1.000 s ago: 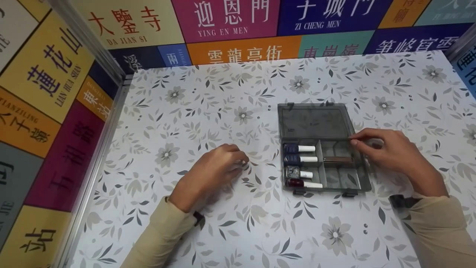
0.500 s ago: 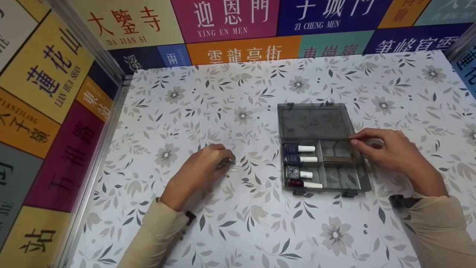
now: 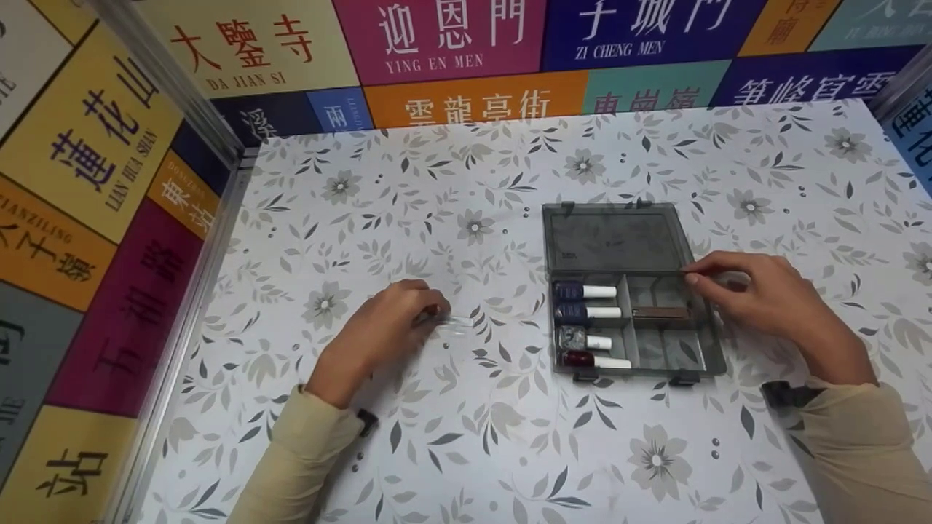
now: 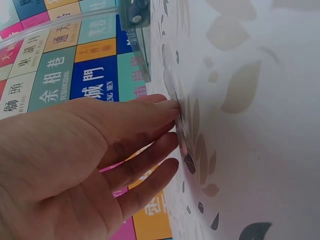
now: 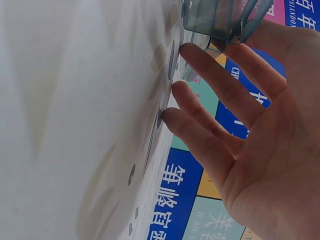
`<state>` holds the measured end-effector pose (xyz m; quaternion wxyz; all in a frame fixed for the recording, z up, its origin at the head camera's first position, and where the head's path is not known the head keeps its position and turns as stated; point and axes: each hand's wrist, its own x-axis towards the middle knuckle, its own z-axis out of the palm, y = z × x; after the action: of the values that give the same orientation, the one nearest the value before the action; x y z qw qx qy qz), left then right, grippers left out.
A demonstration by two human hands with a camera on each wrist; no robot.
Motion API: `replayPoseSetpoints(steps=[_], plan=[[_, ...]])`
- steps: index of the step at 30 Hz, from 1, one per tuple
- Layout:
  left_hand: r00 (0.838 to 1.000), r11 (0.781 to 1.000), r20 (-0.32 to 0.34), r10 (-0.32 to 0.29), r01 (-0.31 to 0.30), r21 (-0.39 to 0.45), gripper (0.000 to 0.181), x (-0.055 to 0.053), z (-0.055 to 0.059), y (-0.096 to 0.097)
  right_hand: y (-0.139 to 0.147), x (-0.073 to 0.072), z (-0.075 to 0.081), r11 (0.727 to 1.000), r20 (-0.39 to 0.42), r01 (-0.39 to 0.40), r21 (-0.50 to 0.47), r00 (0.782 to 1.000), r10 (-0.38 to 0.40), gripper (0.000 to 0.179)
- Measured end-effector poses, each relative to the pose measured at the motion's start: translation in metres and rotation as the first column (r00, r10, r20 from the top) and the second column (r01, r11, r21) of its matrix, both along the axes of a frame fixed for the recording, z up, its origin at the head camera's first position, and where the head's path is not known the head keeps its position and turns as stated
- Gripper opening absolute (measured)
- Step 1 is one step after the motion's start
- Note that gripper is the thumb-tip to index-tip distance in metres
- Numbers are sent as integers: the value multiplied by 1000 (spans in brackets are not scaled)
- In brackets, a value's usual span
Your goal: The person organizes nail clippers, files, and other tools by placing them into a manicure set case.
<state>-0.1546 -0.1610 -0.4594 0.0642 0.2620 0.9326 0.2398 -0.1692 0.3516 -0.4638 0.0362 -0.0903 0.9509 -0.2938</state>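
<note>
1. White cloth printed with grey flowers covers the tabletop (image 3: 466, 444); coloured panels (image 3: 455, 40) with Chinese lettering stand at 12 o'clock, and more at 9 (12 being the far edge).
2. Toward 8 o'clock of the table's middle, the left hand (image 3: 380, 327) pinches a thin clear piece (image 3: 459, 325) low at the cloth, thumb and forefinger nearly together, other fingers loosely bent; the piece sticks out at the hand's 3 o'clock, its exact shape hard to tell.
3. Farther toward 3 o'clock, the right hand (image 3: 775, 298) pinches the side edge of a smoky see-through box (image 3: 677, 351) near the hinge, its remaining fingers spread.
4. Inside the box, four white-capped bottles (image 3: 582, 313) lie at 9 o'clock: two dark blue, one glittery, one dark red. One brown bar (image 3: 659, 313) lies toward 3.
5. Folded back at the box's 12 o'clock is its lid (image 3: 611, 236); two latches (image 3: 682, 380) sit at 6.
6. Beige sleeves (image 3: 287, 444) reach both wrists.
</note>
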Motion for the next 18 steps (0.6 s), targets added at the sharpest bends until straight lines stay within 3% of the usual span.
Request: replayPoseSetpoints(steps=[18], plan=[[1000, 999, 8, -23, 23, 27, 16, -3, -3, 0, 1, 0, -1, 1000, 13, 1, 3, 1000, -1, 16]])
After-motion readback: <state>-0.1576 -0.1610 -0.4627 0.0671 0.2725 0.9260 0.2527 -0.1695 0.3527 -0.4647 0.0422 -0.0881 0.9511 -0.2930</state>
